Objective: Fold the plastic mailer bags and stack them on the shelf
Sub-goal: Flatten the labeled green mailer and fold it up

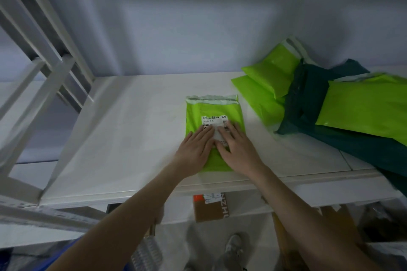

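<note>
Flat, both hands pressing green mailer, near shelf front edge

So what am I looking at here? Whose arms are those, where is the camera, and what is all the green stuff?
There is no machine here: these are a person's two bare arms. The one picture comes from a wide-angle camera worn on the person's head, looking forward and down, which is why the edges look bent.

The white surface is a shelf. On it lies a bright green plastic mailer bag with a white shipping label. The left hand and the right hand both lie flat on it with straight fingers, pressing it down. Nothing is gripped.

To the right is a loose pile of more green mailer bags mixed with dark green bags.

Below the shelf edge you can see a cardboard box and, on the floor, a shoe.
</note>
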A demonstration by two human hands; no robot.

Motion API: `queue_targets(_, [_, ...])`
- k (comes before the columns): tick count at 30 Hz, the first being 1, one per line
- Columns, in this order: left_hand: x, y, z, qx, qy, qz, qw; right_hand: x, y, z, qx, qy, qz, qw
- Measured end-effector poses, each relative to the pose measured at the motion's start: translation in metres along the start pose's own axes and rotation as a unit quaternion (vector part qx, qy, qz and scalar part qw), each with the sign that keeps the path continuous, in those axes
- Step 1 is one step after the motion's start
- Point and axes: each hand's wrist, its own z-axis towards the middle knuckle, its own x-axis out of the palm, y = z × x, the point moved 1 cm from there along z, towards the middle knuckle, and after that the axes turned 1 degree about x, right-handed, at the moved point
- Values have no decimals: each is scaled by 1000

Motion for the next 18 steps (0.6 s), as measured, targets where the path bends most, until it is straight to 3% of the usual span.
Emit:
queue_targets(10, [1, -2, -6, -37, -31, -85, 995, 0, -1, -13, 5, 30, 3, 1000])
queue_targets(14, [-16, -2, 6, -107, -55, -128, 985, -13, -6, -12, 5, -40, 79, 996])
queue_targets(18, [-32, 8, 24, -86, -104, -134, 982, -30, -16, 5, -12, -131, 92, 987])
